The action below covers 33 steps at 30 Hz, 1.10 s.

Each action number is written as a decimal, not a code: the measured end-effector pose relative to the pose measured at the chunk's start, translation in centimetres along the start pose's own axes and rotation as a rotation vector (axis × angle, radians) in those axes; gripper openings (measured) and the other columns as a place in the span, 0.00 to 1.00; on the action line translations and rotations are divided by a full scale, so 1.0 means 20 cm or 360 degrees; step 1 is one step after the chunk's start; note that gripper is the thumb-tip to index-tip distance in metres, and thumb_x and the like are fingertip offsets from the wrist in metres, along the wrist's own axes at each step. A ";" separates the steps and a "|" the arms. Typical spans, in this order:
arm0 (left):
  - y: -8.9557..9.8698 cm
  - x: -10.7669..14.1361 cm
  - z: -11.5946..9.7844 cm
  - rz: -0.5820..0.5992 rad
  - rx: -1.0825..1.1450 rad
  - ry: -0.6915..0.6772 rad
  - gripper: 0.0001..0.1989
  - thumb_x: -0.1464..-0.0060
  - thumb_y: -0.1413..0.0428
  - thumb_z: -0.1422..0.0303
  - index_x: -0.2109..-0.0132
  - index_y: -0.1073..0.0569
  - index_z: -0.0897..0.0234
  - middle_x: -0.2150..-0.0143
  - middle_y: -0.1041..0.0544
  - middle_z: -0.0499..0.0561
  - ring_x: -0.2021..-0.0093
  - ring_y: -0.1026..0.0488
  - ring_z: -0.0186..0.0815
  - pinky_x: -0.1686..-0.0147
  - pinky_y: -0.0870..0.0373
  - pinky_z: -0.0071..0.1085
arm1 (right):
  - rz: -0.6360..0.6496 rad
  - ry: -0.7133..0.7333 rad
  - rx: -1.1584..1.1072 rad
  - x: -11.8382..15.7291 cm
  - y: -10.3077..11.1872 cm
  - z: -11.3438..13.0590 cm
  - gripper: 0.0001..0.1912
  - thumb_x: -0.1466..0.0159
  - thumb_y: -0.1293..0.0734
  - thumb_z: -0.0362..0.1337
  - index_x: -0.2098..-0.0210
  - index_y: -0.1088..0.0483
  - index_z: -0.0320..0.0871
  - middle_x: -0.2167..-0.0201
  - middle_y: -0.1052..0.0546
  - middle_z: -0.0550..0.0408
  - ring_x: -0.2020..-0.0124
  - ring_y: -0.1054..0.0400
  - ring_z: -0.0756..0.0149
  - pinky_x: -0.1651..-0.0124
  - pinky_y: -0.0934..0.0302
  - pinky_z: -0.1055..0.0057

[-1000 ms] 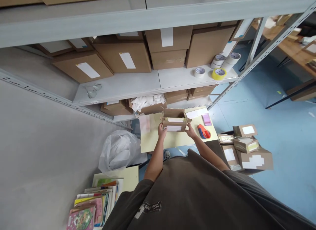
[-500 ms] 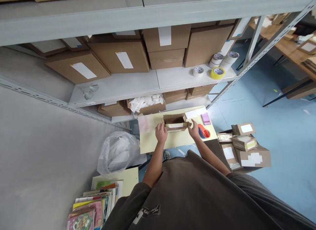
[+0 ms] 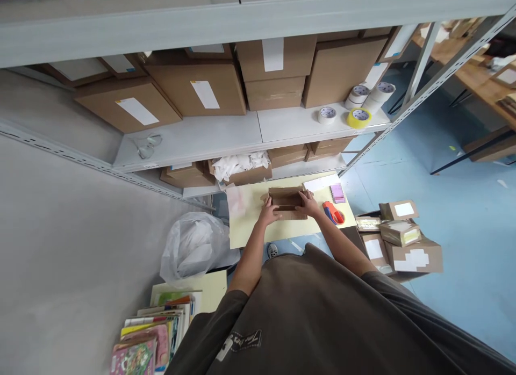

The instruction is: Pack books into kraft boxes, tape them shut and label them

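Note:
A small cardboard box (image 3: pixel 287 215) with its top open sits on the pale yellow table (image 3: pixel 245 232) in front of me. My left hand (image 3: pixel 267 213) grips its left end, fingers at the rim. On the right end, my right hand (image 3: pixel 308 204) holds the wall, with fingers reaching over the edge. The inside of the box looks dark and I cannot make out any contents. To the right of my right hand lies a red and blue tape dispenser (image 3: pixel 332 213), near a purple item (image 3: pixel 337 193).
Shelves ahead hold large cartons (image 3: pixel 193 90), tape rolls (image 3: pixel 358 117) and glasses (image 3: pixel 149 145). A clear plastic bag (image 3: pixel 193 251) stands left of the table. Books (image 3: pixel 141 343) are stacked at lower left. Parcels (image 3: pixel 399 232) are piled to the right.
Both hands have moved inward from the flaps at the ends onto the box itself. The white-labelled strip along the box's front is no longer visible, and brown cardboard shows there.

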State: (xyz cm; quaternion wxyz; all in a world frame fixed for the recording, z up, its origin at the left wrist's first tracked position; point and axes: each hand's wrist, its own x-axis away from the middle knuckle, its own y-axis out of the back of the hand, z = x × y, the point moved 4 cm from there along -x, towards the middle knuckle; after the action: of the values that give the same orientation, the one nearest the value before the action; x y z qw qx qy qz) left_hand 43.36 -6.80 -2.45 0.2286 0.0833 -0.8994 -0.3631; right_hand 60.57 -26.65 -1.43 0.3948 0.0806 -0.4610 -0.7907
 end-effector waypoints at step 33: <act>-0.19 -0.02 -0.03 -0.0457 0.0512 0.0209 0.09 0.51 0.30 0.72 0.60 0.14 0.59 0.17 0.51 0.48 0.26 0.35 0.52 0.29 0.34 0.48 | 0.0333 -0.0059 0.0085 -0.37 0.01 -0.03 0.56 0.59 0.13 0.47 0.35 0.32 0.42 0.20 0.55 0.31 0.21 0.66 0.23 0.25 0.62 0.29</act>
State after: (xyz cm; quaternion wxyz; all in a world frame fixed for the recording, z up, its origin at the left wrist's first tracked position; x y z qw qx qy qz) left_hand 44.03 -9.80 -4.82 0.2163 0.2692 -0.9079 -0.2376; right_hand 65.94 -21.90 -3.35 0.4643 0.0278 -0.4949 -0.7340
